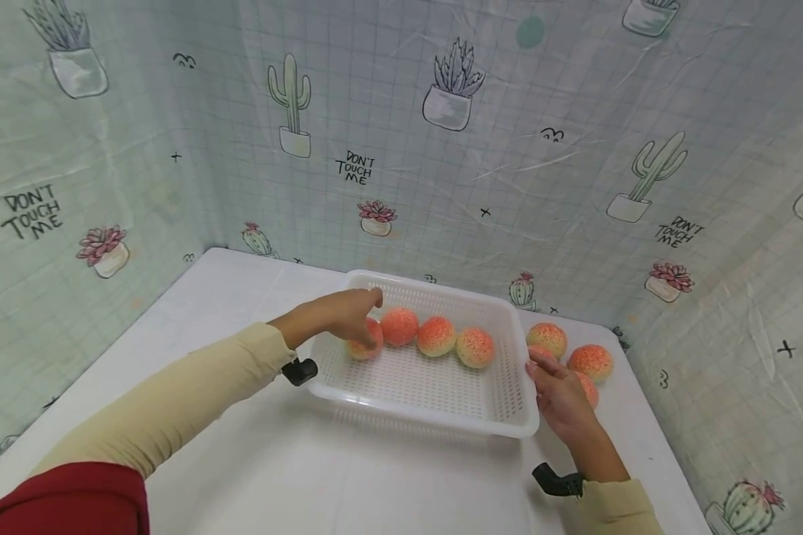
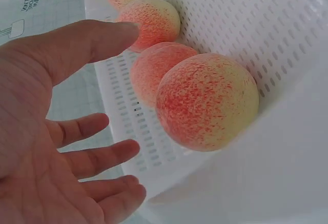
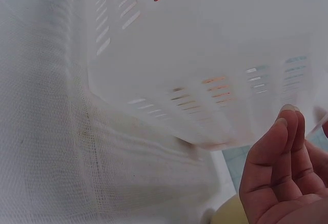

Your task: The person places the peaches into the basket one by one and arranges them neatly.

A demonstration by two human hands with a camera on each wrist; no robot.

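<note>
A white perforated plastic basket point(image 1: 435, 429) holds several red-and-yellow peaches point(image 1: 436, 336) in a row along its far side. Over the leftmost peach point(image 2: 207, 102) reaches my left hand point(image 1: 348, 316). In the left wrist view its thumb and fingers are spread, with a gap between them and that peach. At the basket's right side, my right hand point(image 1: 565, 395) has its fingertips against or close by the outer wall. The right wrist view shows those fingers point(image 3: 292, 157) loosely bent beside the basket wall; the thumb is mostly cut off.
Several more peaches point(image 1: 592, 362) lie on the white table point(image 1: 254, 461) to the right of the basket, partly behind my right hand. A cactus-printed curtain point(image 1: 401, 178) encloses the table at the back and both sides.
</note>
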